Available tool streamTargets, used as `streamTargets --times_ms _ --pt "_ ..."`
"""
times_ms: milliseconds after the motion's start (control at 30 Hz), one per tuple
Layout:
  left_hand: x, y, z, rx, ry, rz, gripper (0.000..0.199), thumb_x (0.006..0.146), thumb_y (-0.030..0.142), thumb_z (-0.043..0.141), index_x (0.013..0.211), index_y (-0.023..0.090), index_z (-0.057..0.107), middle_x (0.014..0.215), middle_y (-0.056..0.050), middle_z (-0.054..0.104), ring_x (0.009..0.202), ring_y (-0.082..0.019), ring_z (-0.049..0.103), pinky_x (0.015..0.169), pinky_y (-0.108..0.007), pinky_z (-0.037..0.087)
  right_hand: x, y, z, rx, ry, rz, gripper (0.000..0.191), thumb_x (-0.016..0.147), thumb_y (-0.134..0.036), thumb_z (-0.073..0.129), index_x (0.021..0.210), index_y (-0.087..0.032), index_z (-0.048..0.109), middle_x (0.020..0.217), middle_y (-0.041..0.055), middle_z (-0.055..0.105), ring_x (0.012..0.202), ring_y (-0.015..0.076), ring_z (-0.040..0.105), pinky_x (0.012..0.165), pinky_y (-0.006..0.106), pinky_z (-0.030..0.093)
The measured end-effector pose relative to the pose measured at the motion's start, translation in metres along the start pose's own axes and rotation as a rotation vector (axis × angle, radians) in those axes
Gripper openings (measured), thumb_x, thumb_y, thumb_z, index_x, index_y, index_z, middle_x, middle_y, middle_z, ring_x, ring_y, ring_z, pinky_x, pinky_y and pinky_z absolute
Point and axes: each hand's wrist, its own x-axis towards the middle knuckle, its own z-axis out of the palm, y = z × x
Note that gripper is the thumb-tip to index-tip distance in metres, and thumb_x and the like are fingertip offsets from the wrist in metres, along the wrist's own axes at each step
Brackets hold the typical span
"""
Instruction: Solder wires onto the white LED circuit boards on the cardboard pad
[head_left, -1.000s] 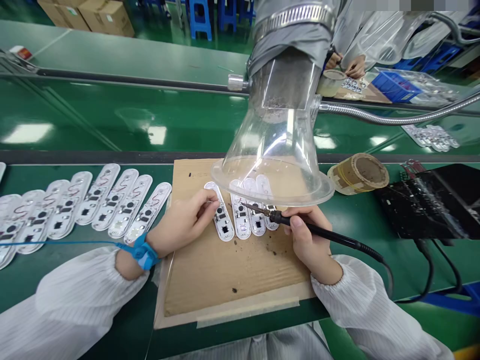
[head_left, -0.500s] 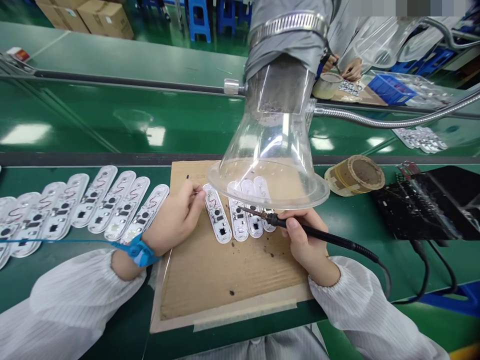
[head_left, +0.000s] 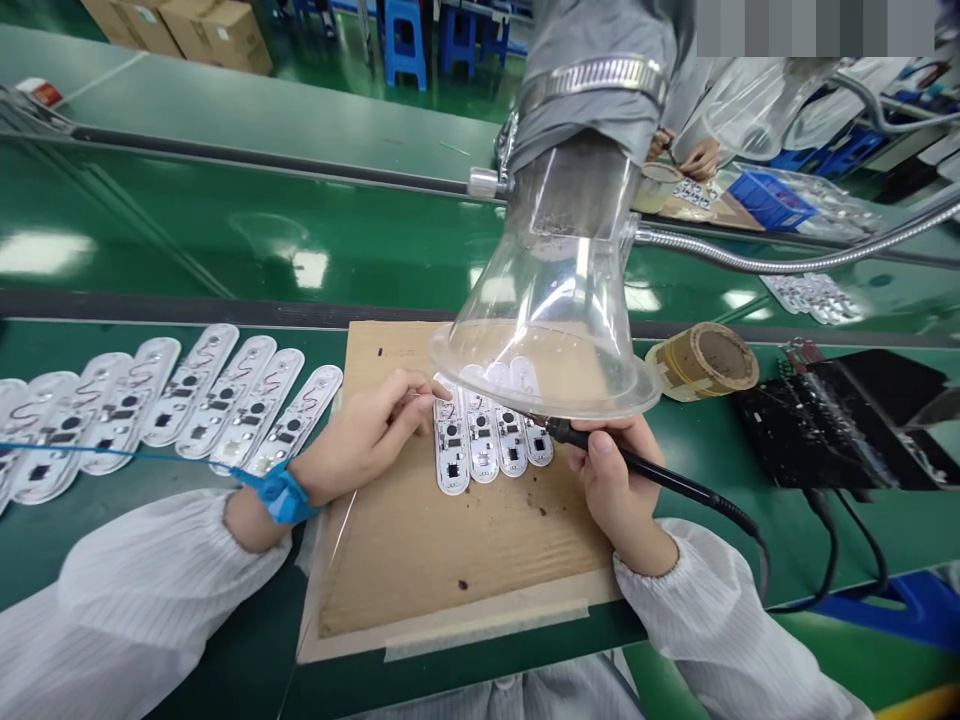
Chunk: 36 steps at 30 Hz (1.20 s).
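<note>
Soldering iron [head_left: 637,465] is gripped in right hand [head_left: 615,490], tip toward white circuit boards [head_left: 481,450], whose long axis points away; left hand [head_left: 367,435] curls beside them, what it holds I cannot tell.

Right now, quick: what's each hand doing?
Left hand: closed, fingers pinching a thin solder wire.
Right hand: closed, holding a soldering iron.

Long green workbenches [head_left: 225,230], blue plastic stools [head_left: 401,45], stacked cardboard boxes [head_left: 180,30], glossy green floor [head_left: 352,60]
</note>
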Motion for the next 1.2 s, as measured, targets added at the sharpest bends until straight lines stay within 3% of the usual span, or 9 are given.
streamTargets --times_ms 100,167,400,500,600,767,1000,1200 --pt "-0.001 -0.005 -0.002 0.028 0.107 0.005 0.027 0.114 0.042 0.046 0.114 0.022 0.063 0.086 -0.001 0.069 0.072 -0.017 0.063 0.069 -0.032 0.05 0.005 -0.009 -0.006 -0.093 -0.134 -0.008 0.01 0.109 -0.036 0.068 0.111 -0.028 0.074 0.081 0.0 0.07 0.062 0.0164 0.063 0.058 0.031 0.053" --pt "-0.001 -0.004 -0.003 0.058 0.097 -0.01 0.025 0.112 0.042 0.048 0.112 0.022 0.063 0.09 -0.002 0.071 0.073 -0.017 0.064 0.067 -0.031 0.048 0.011 -0.014 -0.007 -0.178 -0.207 -0.037 0.011 0.106 -0.036 0.072 0.113 -0.028 0.077 0.081 0.0009 0.072 0.066 0.0183 0.067 0.064 0.034 0.056" --pt "-0.003 0.008 -0.005 0.053 0.089 -0.028 0.017 0.104 0.032 0.051 0.089 0.023 0.051 0.065 0.008 0.051 0.049 -0.01 0.044 0.049 -0.024 0.034 0.015 -0.006 0.011 -0.159 -0.117 -0.011 0.025 0.11 -0.047 0.064 0.099 -0.028 0.076 0.075 0.0028 0.069 0.084 0.0265 0.073 0.085 0.045 0.063" --pt "-0.006 0.004 -0.006 0.026 0.095 -0.004 0.015 0.102 0.03 0.052 0.089 0.023 0.051 0.064 0.008 0.05 0.047 -0.008 0.04 0.046 -0.022 0.031 0.009 0.001 0.012 -0.109 -0.071 -0.002 0.025 0.109 -0.051 0.064 0.108 -0.029 0.075 0.08 0.0046 0.072 0.089 0.0287 0.075 0.08 0.045 0.064" --pt "-0.007 -0.001 -0.006 0.031 0.074 0.029 0.014 0.102 0.03 0.054 0.09 0.023 0.053 0.06 0.008 0.047 0.045 -0.009 0.04 0.045 -0.022 0.031 0.006 0.0 0.01 -0.112 -0.102 -0.007 0.025 0.107 -0.051 0.066 0.105 -0.028 0.076 0.079 0.005 0.072 0.085 0.0285 0.076 0.076 0.044 0.065" --pt "-0.009 -0.003 -0.006 0.032 0.068 0.075 0.013 0.103 0.028 0.053 0.091 0.023 0.054 0.061 0.008 0.049 0.045 -0.009 0.042 0.045 -0.022 0.033 0.009 -0.007 0.01 -0.131 -0.162 -0.017 0.022 0.108 -0.047 0.067 0.102 -0.029 0.078 0.072 0.0018 0.069 0.076 0.0249 0.074 0.079 0.043 0.066" --pt "-0.008 0.0 -0.008 0.043 0.03 0.067 0.015 0.101 0.029 0.053 0.088 0.024 0.053 0.059 0.007 0.049 0.047 -0.01 0.043 0.047 -0.024 0.035 0.011 -0.01 0.01 -0.159 -0.173 0.014 0.025 0.107 -0.052 0.067 0.103 -0.029 0.078 0.072 0.0026 0.068 0.079 0.0277 0.074 0.079 0.046 0.066" --pt "-0.009 -0.001 -0.008 0.039 0.024 0.05 0.015 0.099 0.029 0.052 0.085 0.025 0.048 0.057 0.008 0.048 0.044 -0.01 0.04 0.046 -0.024 0.031 0.008 -0.004 0.008 -0.143 -0.165 0.031 0.024 0.105 -0.053 0.071 0.101 -0.03 0.078 0.068 0.0008 0.066 0.059 0.0221 0.062 0.061 0.04 0.06"
